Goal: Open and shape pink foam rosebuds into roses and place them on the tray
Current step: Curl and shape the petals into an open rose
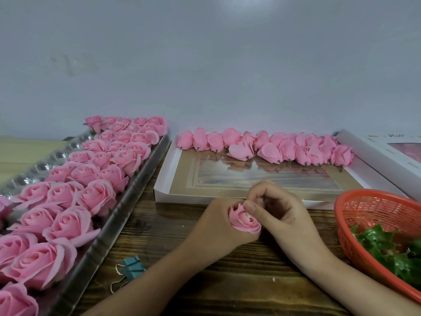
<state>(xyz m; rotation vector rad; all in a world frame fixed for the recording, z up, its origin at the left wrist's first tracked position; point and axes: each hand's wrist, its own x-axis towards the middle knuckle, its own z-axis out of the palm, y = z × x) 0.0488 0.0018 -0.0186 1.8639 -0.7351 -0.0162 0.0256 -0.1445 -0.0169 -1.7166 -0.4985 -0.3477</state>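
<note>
My left hand [216,222] grips a half-opened pink foam rose [245,218] from below, low over the wooden table. My right hand [273,208] pinches an outer petal at the rose's upper edge between thumb and forefinger. Several closed pink rosebuds [268,147] lie in a row along the far edge of a shallow white box lid [164,188]. To the left, a long silver tray [109,226] holds several rows of shaped pink roses [95,195].
A red mesh basket [373,208] with green plastic leaves [391,249] sits at the right edge. A teal binder clip [132,267] lies on the wooden table [173,229] near my left forearm. A white box [394,153] stands at the far right against the wall.
</note>
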